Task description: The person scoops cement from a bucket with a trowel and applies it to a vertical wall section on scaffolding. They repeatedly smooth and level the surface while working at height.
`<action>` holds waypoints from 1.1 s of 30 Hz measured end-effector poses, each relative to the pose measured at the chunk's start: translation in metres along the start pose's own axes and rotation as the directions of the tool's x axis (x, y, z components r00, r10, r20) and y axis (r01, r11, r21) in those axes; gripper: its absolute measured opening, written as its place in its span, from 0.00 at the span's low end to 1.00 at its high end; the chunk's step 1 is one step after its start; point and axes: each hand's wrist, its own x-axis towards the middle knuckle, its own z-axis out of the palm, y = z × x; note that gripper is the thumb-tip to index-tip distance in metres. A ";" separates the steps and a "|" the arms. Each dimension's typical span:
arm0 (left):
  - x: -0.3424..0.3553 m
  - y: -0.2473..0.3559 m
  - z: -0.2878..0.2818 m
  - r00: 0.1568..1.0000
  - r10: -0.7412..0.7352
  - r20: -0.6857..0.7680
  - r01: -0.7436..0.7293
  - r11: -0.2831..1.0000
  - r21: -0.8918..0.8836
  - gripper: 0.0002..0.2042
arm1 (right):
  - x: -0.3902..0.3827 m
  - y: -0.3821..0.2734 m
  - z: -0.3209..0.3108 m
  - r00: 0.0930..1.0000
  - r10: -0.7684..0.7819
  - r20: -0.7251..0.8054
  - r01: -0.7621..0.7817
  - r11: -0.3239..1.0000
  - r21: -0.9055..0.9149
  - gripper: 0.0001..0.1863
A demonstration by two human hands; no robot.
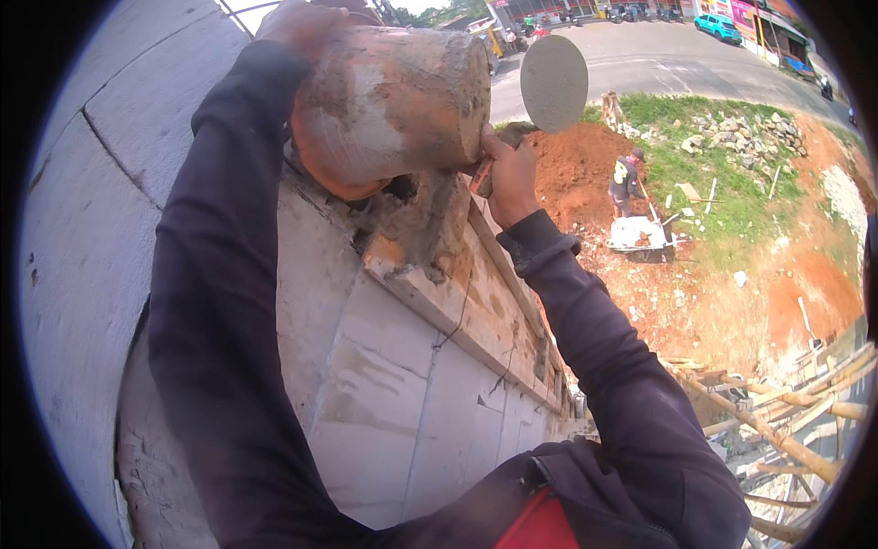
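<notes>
High up by the top edge, the left hand rests against a mortar-smeared orange bucket, which lies tipped on its side above a timber board along the block wall. That hand is partly cut off by the edge of the view, so I cannot tell how its fingers are set. Grey mortar clings to the board's upper end, just below the bucket, whose mouth is turned away and its inside hidden. Beside the bucket's other end, the right hand has its fingers curled around a red-handled tool; most of the tool is hidden by the hand and bucket. Just beyond stands a flat grey oval, possibly the tool's blade, though the join is hard to make out. Far below, a worker stands at a wheelbarrow, its contents too small to identify, and bamboo poles run off into the dark rim.
</notes>
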 end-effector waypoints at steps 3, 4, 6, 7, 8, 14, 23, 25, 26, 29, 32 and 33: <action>0.012 0.021 -0.002 0.943 -0.315 0.105 0.315 0.751 -0.580 0.21 | -0.008 -0.004 -0.017 0.982 0.175 0.069 -0.182 0.976 0.120 0.10; 0.012 0.026 -0.004 0.934 -0.338 0.113 0.334 0.721 -0.608 0.20 | -0.012 -0.005 -0.025 0.974 0.209 0.092 -0.219 0.968 0.119 0.11; 0.013 0.035 -0.007 0.940 -0.318 0.123 0.325 0.726 -0.606 0.20 | -0.021 -0.005 -0.042 0.932 0.295 0.210 -0.332 0.928 0.169 0.12; 0.014 0.040 -0.009 0.950 -0.286 0.128 0.304 0.746 -0.592 0.20 | -0.027 -0.002 -0.049 0.922 0.348 0.172 -0.375 0.912 0.168 0.12; 0.015 0.045 -0.011 0.960 -0.247 0.132 0.276 0.765 -0.581 0.20 | -0.032 0.002 -0.057 0.912 0.373 0.171 -0.402 0.896 0.190 0.13; 0.015 0.103 -0.008 0.985 0.040 0.169 0.071 0.795 -0.602 0.19 | -0.079 -0.006 -0.132 0.898 0.429 0.097 -0.440 0.876 0.197 0.18; -0.095 0.270 0.022 0.975 -0.036 0.219 0.220 0.030 -0.975 0.27 | -0.155 -0.125 -0.310 0.863 0.504 0.026 -0.500 0.846 0.185 0.11; -0.125 0.302 0.037 0.940 0.001 0.340 0.332 -0.226 -0.916 0.27 | -0.179 -0.153 -0.326 0.862 0.507 -0.012 -0.497 0.849 0.179 0.13; -0.139 0.317 0.043 0.942 0.023 0.335 0.328 -0.268 -0.906 0.27 | -0.190 -0.165 -0.329 0.858 0.487 -0.163 -0.475 0.873 0.109 0.14; -0.174 0.369 0.062 0.940 0.087 0.330 0.339 -0.356 -0.871 0.25 | -0.216 -0.188 -0.330 0.843 0.369 -0.391 -0.394 0.919 0.017 0.14; -0.192 0.414 0.080 0.938 0.149 0.313 0.346 -0.403 -0.847 0.24 | -0.233 -0.205 -0.330 0.840 0.336 -0.426 -0.353 0.935 0.041 0.15; -0.192 0.425 0.085 0.945 0.153 0.290 0.328 -0.403 -0.854 0.23 | -0.239 -0.210 -0.330 0.808 0.357 -0.468 -0.375 0.925 0.058 0.15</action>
